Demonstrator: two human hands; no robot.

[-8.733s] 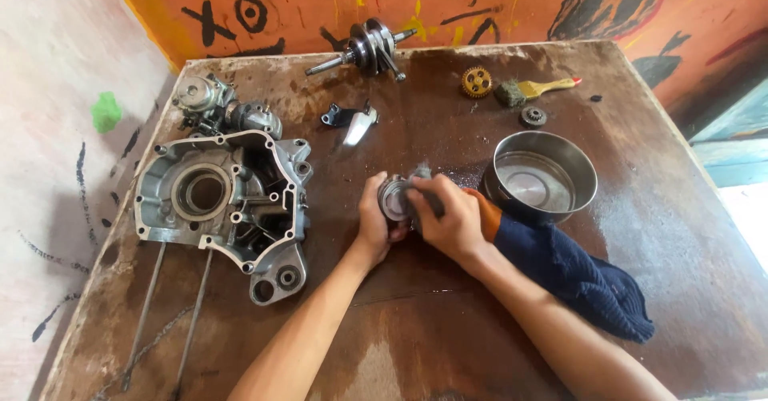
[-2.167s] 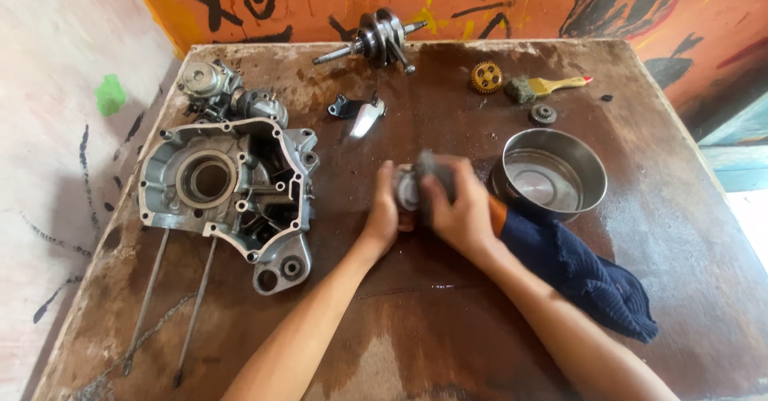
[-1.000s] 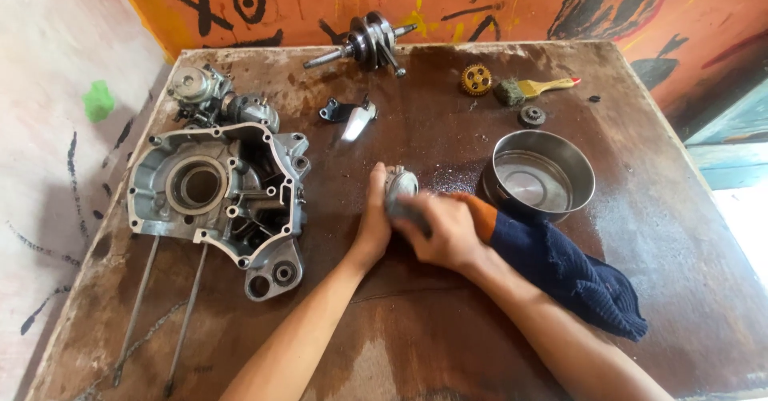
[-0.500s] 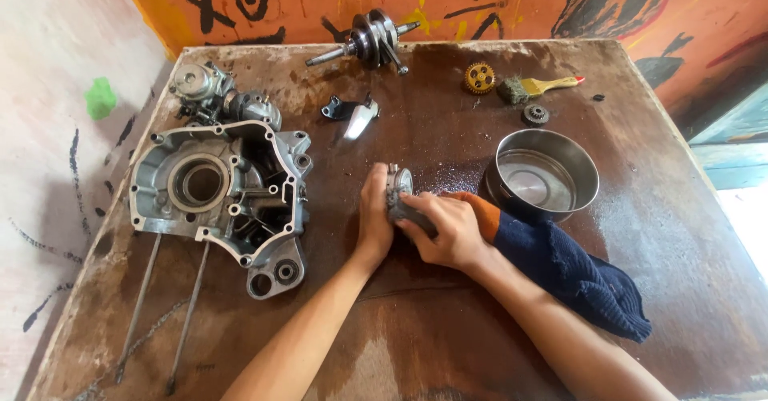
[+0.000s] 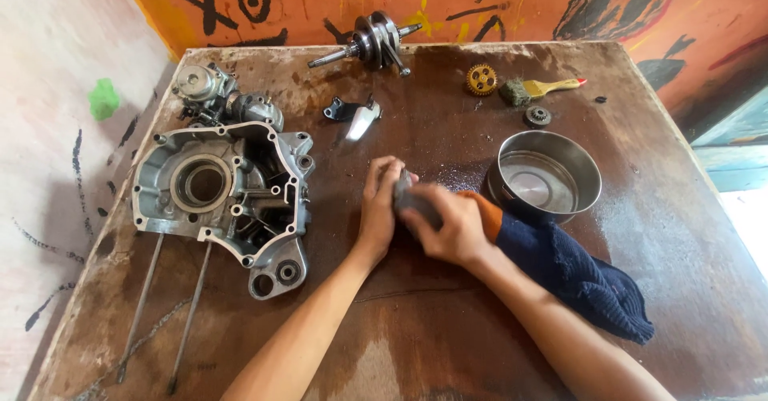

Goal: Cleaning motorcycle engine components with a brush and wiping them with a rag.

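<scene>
Head view: we are gripping a small grey metal part [image 5: 406, 199] with both hands.
Left hand [image 5: 378, 209]: bracing the part's side.
Right hand [image 5: 448, 223]: clamping over it.
Risk: we are judging that it may slip, perhaps onto the oily table [image 5: 448, 321].

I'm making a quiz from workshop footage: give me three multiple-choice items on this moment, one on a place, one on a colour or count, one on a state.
1. Where does the metal bowl stand?
A. Right of the hands
B. On the engine case
C. On the floor

2. What colour is the larger gear near the brush?
A. Blue
B. Brass yellow
C. White

3. How is the small grey metal part held?
A. Lying untouched on the table
B. Between both hands
C. Hanging from the crankshaft

Answers:
1. A, it sits on the table just right of the right hand.
2. B, it shows a yellow metal tone.
3. B, the left hand and right hand close around it.
</scene>
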